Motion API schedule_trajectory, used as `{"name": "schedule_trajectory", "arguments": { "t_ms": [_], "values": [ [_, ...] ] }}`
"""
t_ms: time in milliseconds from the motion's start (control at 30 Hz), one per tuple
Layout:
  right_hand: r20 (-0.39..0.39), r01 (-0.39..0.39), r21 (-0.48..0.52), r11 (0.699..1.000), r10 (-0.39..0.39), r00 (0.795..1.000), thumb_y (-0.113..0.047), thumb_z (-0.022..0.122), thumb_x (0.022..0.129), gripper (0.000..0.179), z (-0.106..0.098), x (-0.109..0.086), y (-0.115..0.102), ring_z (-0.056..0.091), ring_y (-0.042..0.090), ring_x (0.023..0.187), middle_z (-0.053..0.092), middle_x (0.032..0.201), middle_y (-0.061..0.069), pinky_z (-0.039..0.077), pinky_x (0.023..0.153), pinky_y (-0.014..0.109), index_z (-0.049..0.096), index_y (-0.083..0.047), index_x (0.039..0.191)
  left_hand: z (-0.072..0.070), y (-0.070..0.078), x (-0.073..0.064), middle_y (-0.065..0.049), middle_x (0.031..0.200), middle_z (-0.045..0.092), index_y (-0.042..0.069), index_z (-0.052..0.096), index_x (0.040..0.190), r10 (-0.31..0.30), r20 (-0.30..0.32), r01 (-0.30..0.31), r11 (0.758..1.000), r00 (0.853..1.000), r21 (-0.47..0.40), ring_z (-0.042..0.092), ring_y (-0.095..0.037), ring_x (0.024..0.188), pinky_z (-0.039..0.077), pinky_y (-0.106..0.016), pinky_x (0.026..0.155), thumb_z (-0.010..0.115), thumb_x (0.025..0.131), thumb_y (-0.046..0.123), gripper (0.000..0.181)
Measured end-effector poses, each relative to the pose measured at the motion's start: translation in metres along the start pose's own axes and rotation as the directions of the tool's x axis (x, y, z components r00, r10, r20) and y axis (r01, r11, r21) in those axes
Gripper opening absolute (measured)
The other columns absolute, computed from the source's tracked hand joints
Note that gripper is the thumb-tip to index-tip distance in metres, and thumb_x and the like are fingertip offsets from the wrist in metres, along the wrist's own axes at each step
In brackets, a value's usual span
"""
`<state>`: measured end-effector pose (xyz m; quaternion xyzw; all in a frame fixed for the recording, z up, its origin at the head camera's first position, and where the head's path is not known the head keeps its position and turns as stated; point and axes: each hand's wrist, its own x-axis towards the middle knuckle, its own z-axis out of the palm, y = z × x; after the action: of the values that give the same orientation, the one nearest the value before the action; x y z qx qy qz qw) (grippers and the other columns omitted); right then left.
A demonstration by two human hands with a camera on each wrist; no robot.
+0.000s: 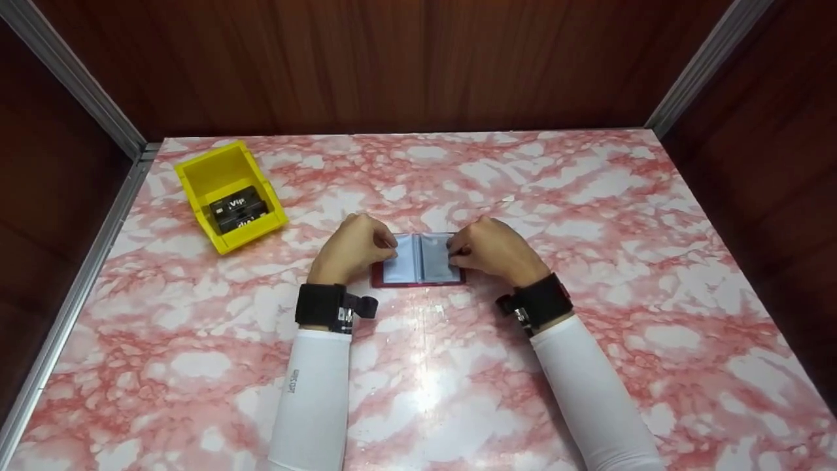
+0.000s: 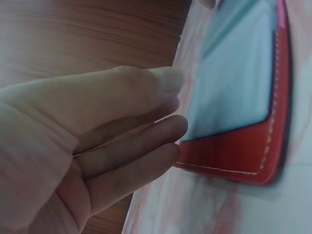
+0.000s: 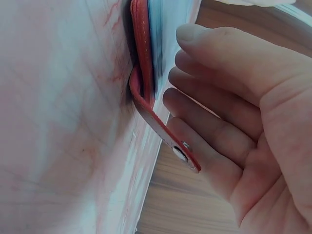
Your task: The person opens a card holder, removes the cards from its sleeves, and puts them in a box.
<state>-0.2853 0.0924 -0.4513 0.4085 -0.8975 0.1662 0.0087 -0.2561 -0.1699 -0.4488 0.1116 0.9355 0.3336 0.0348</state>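
Note:
A red card holder [image 1: 418, 284] with white stitching lies unfolded on the table, its clear plastic sleeves [image 1: 402, 260] spread to both sides of the centre fold. At its left edge is my left hand [image 1: 353, 247], thumb and fingers loosely bent beside the sleeves; in the left wrist view a small gap shows between fingertips [image 2: 178, 127] and sleeve. My right hand [image 1: 494, 248] is at the right edge, fingers gently bent. A strap [image 3: 163, 131] with a metal snap sticks out from the holder, close to the right fingers; whether they touch it I cannot tell.
Toward the back left stands a yellow bin [image 1: 219, 171] with black cards or boxes [image 1: 237, 204] marked "Vip" inside. Dark wood-look panels [image 1: 418, 65] rise behind and at both sides of the pink marbled table [image 1: 588, 366].

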Motion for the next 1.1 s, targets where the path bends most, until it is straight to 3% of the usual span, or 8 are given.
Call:
{"name": "schedule_trajectory", "arguments": {
  "t_ms": [100,300,433,533,733,867,1100],
  "values": [
    [-0.002,0.006,0.003,1.000,-0.006,1.000,-0.025,0.076,0.076,0.009,0.001,0.002,-0.001,0.063,0.004,0.071,0.070,0.080,-0.009,0.053,0.066,0.028,0.074,-0.020,0.082,0.002,-0.003,0.001,0.007,0.078,0.069,0.017,0.075,0.085,-0.011,0.011,0.011,1.000,1.000,0.006,0.057,-0.012,0.087,0.046,-0.028,0.080,0.077,0.074,0.021,0.012],
    [-0.006,0.001,-0.006,1.000,-0.001,1.000,-0.025,0.076,0.076,0.010,0.002,0.006,-0.004,0.063,0.004,0.074,0.071,0.082,-0.008,0.053,0.068,0.028,0.075,-0.020,0.084,0.002,-0.005,0.001,0.006,0.077,0.071,0.016,0.075,0.084,-0.004,-0.001,0.004,0.999,1.000,0.034,0.062,-0.010,0.082,0.037,-0.032,0.102,0.076,0.074,0.018,0.011],
    [-0.009,0.013,-0.014,1.000,-0.014,1.000,-0.023,0.075,0.077,0.009,0.002,0.009,-0.007,0.064,0.005,0.077,0.072,0.084,-0.007,0.054,0.070,0.028,0.075,-0.020,0.085,0.000,-0.007,0.000,0.004,0.079,0.071,0.014,0.075,0.086,-0.020,0.001,0.020,1.000,1.000,0.015,0.065,-0.010,0.078,0.047,-0.029,0.093,0.076,0.074,0.017,0.013],
    [-0.009,0.024,-0.015,1.000,-0.025,1.000,-0.020,0.074,0.078,0.006,0.001,0.011,-0.008,0.063,0.004,0.076,0.071,0.083,-0.008,0.054,0.069,0.027,0.075,-0.020,0.084,-0.002,-0.009,-0.001,0.005,0.079,0.071,0.015,0.075,0.087,-0.037,0.001,0.037,0.999,0.999,-0.005,0.064,-0.009,0.077,0.052,-0.027,0.076,0.077,0.073,0.019,0.014],
    [-0.010,0.053,-0.002,0.999,-0.053,0.999,-0.017,0.071,0.081,0.004,0.006,0.016,-0.012,0.061,0.006,0.072,0.069,0.081,-0.009,0.051,0.063,0.026,0.073,-0.019,0.082,-0.002,-0.013,-0.001,0.004,0.078,0.071,0.014,0.075,0.085,-0.033,-0.007,0.033,0.998,0.999,-0.060,0.065,-0.009,0.076,0.053,-0.026,0.074,0.078,0.073,0.017,0.013],
    [-0.028,0.045,0.038,0.998,-0.044,0.999,-0.018,0.071,0.081,0.011,0.010,0.018,-0.015,0.063,0.006,0.077,0.071,0.088,-0.008,0.052,0.067,0.026,0.074,-0.022,0.090,0.000,-0.017,0.000,0.004,0.078,0.071,0.014,0.074,0.084,-0.040,-0.018,0.038,0.994,0.999,-0.105,0.065,-0.009,0.075,0.053,-0.025,0.073,0.078,0.073,0.016,0.012],
    [0.006,0.027,0.029,0.999,-0.027,1.000,-0.024,0.071,0.081,0.020,0.020,0.023,-0.022,0.065,0.007,0.088,0.071,0.097,-0.006,0.055,0.075,0.028,0.073,-0.022,0.100,0.005,-0.020,0.001,0.004,0.084,0.071,0.015,0.073,0.089,-0.038,0.032,0.044,0.981,0.999,-0.192,0.065,-0.009,0.080,0.052,-0.025,0.075,0.075,0.076,0.018,0.014]
  ]
}}
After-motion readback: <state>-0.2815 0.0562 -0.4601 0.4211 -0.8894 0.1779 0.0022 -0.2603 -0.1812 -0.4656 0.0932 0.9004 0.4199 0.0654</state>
